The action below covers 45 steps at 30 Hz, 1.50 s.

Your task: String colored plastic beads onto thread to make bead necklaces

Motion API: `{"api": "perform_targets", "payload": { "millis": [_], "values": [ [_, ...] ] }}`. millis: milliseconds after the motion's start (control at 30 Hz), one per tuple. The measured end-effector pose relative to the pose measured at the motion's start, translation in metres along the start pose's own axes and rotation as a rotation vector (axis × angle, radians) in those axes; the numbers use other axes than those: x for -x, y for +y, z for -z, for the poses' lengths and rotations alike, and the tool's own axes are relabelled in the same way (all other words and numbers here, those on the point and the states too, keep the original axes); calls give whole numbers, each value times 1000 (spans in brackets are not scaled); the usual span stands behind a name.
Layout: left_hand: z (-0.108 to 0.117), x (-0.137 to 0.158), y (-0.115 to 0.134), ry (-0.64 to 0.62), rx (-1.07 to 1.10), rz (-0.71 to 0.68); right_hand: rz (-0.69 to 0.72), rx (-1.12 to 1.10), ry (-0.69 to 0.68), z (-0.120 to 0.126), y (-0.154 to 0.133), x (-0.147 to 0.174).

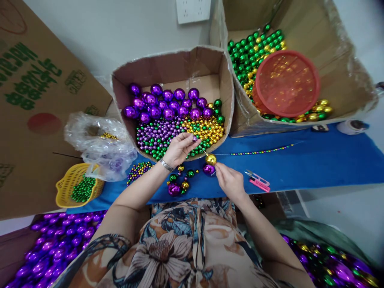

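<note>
Pinched in the fingertips of my left hand (180,147) is a small purple bead (195,139), above the near edge of the bead box. A thin pale line runs from these fingers down to a large shiny gold bead (211,159). My right hand (231,180) is closed with its thumb and finger at the gold bead's right side; the exact grip is partly hidden. Just below hangs or rests a large purple bead (209,169), touching the gold one. Left of them, mixed beads (174,189) form a curved string on the blue cloth (300,168).
Ahead stands a cardboard box (171,64) of sorted beads; a larger box (339,76) holds a red basket (288,82). On the cloth lie pink thread snips (258,179) and a thin beaded strand (261,151). At left are a yellow basket (64,188) and plastic bags (99,140).
</note>
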State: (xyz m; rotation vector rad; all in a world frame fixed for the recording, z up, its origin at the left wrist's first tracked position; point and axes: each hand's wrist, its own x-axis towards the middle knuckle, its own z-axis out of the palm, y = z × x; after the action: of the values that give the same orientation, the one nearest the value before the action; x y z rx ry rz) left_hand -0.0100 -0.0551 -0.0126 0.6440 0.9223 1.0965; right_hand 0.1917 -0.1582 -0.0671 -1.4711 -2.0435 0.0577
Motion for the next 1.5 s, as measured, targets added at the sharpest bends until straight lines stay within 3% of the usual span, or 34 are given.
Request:
{"api": "perform_targets", "payload": {
  "millis": [233, 467, 567, 700, 800, 900, 1000, 1100, 1167, 1233, 1300, 1400, 1500],
  "values": [
    [-2, 0, -4, 11, -16, -17, 4, 39, -1, 1, 3, 1],
    [-10, -4, -11, 37, -19, -42, 33, 217, 38, 1, 6, 1],
    [-16, 1, -16, -8, -81, -98, -6, 197, 40, 0, 7, 1],
    [-27, -9, -20, -139, -217, -152, -83, -6, 75, 1, 11, -1],
    [-38, -49, -20, -138, -464, -329, -170, -108, 101, 5, 17, -2],
    [-53, -105, -22, -166, -1068, -579, -222, -102, 130, 9, 24, -3],
    [-69, -147, -27, -264, -1601, -606, -243, -92, 132, 10, 27, -3],
    [-78, -161, -28, -314, -1771, -576, -243, -96, 135, 10, 29, -1],
    [-79, -158, -25, -296, -1733, -585, -242, -113, 142, 10, 30, 1],
    [-76, -146, -20, -268, -1516, -550, -240, -130, 151, 10, 30, 2],
    [-70, -128, -16, -234, -1064, -399, -214, -135, 151, 9, 30, 4],
    [-57, -92, -12, -186, -333, -55, -147, -123, 125, 7, 28, 4],
    [-45, -58, -12, -144, 29, 113, -83, -90, 107, 3, 23, 5]
  ]
}}
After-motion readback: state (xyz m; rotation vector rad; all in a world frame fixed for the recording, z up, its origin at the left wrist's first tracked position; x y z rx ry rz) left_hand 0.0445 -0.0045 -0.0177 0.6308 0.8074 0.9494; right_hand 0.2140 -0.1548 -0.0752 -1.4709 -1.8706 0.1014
